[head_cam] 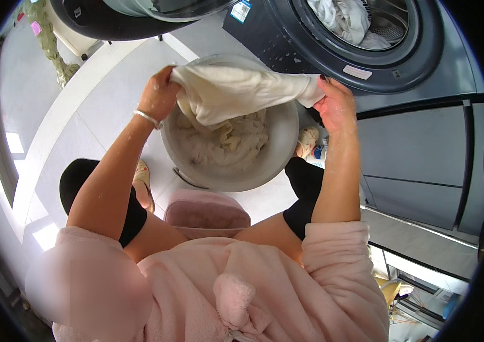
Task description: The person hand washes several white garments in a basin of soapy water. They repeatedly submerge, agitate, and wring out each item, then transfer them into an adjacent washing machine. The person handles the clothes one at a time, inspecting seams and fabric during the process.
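Note:
A wet cream-coloured cloth garment [237, 87] is stretched sideways above a round bucket [282, 149]. My left hand [159, 93], with a bracelet at the wrist, grips its left end. The narrower right end is pinched in my right hand [337, 102]. Below the garment, wet whitish laundry [229, 147] lies in the bucket; the garment hides part of it. A front-loading washing machine [259, 25] stands beyond my right hand, its round door open and white laundry [346, 21] inside the drum.
The bucket stands on a pale tiled floor [92, 128] between my feet. A bottle [318, 154] is beside my right slipper [308, 141]. Grey cabinet fronts [417, 154] run along the right. The machine's open door [139, 25] extends across the top; a wrapped plant stem [49, 42] stands at upper left.

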A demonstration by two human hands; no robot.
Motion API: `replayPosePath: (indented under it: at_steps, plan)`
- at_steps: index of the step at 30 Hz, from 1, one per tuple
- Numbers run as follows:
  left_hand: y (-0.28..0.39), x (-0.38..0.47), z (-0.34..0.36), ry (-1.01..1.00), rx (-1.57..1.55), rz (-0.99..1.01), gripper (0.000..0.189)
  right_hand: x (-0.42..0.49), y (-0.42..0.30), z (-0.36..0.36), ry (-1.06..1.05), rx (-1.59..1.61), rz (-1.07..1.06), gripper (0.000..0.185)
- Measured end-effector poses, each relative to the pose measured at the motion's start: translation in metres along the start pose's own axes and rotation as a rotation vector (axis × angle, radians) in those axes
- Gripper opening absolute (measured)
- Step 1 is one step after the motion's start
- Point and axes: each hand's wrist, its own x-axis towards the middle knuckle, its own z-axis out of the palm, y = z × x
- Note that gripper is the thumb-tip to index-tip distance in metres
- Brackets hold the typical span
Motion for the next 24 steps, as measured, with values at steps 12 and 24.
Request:
replayPosePath:
  at_steps: [12,24]
  plan:
    - [0.016,-0.048,0.027,-0.395,0.424,0.330,0.053,-0.037,-0.013,0.056,-0.650,-0.435,-0.014,0.014]
    - [0.070,-0.024,0.023,-0.329,-0.074,0.159,0.033,-0.045,0.003,0.020,-0.547,-1.116,-0.191,0.033]
